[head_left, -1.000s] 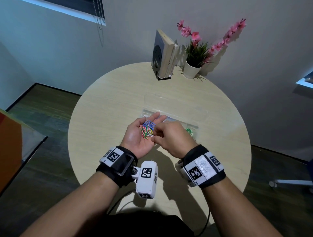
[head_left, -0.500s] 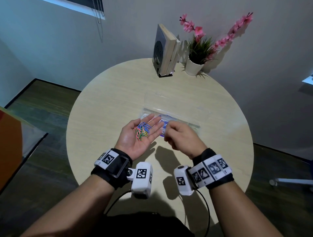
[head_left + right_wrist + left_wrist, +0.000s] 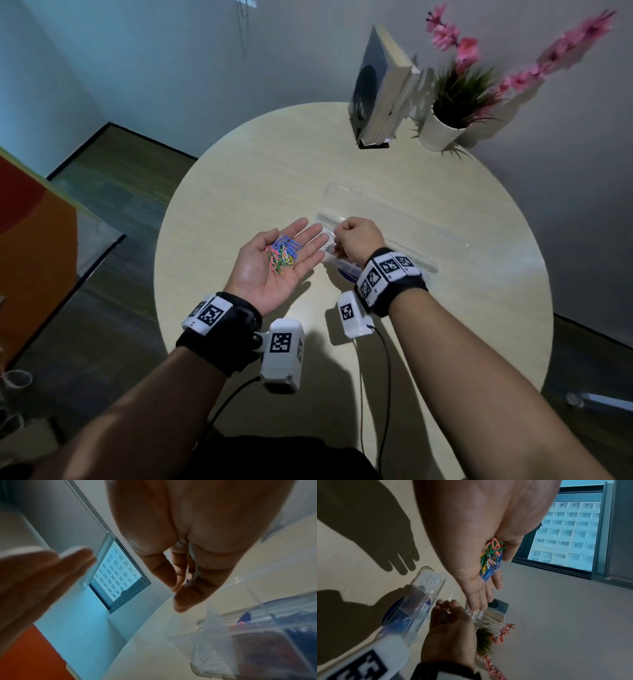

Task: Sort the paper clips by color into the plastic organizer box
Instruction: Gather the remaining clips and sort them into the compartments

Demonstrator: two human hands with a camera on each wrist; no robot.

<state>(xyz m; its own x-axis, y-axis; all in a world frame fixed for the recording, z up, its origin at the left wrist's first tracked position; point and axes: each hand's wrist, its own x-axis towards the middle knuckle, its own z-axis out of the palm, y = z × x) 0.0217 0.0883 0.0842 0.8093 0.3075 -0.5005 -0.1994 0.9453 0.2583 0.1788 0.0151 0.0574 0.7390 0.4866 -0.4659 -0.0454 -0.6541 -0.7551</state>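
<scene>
My left hand (image 3: 279,230) lies palm up with straight fingers and carries a small heap of blue, green, pink and yellow paper clips (image 3: 282,255). The same heap (image 3: 491,558) shows in the left wrist view. The clear plastic organizer box (image 3: 421,260) stands just right of that hand, lid open toward the back. My right hand (image 3: 339,240) hovers curled over the box's left end. In the right wrist view its thumb and fingers (image 3: 185,586) pinch a small pale clip (image 3: 193,576). White and blue clips lie in separate box compartments (image 3: 426,588).
The round wooden table (image 3: 239,188) holds upright books (image 3: 380,89) and a white potted plant with pink flowers (image 3: 445,126) at its far edge. An orange panel (image 3: 30,257) stands left of the table. Wrist-camera cables (image 3: 383,359) hang at the near edge.
My right hand has left the heap in my left palm and moved right and forward to the box's left end. My left hand has flattened and stayed beside the box.
</scene>
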